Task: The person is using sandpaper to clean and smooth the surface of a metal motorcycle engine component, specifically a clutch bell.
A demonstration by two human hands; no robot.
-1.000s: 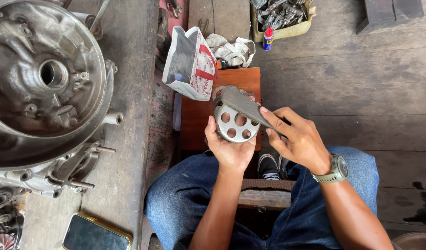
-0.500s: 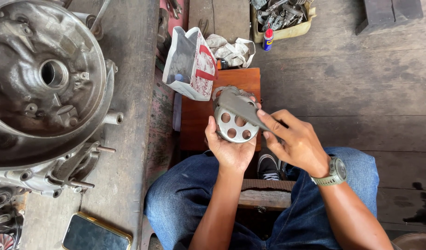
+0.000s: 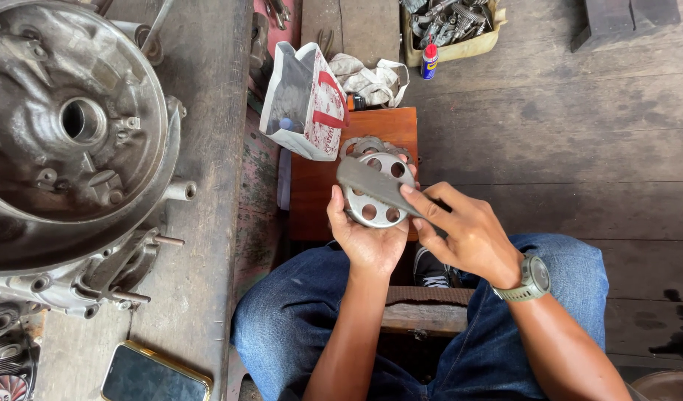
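My left hand (image 3: 365, 236) grips a round metal disc with several holes (image 3: 373, 202), held upright over my lap. My right hand (image 3: 464, 234) holds a flat grey file (image 3: 375, 187) and lays it across the face of the disc, index finger pressing along the blade. A green watch (image 3: 531, 280) sits on my right wrist. Both hands are above a small reddish wooden stool top (image 3: 319, 186), where toothed ring parts (image 3: 371, 144) lie just behind the disc.
A large engine casing (image 3: 74, 141) fills the wooden bench at left, with a phone (image 3: 154, 375) near its front edge. A white and red bag (image 3: 304, 100), rags (image 3: 371, 78), a spray can (image 3: 429, 61) and a tray of tools (image 3: 449, 30) lie beyond the stool.
The file has slid leftward across the disc and now lies flatter over it. My left hand keeps the disc in nearly the same place.
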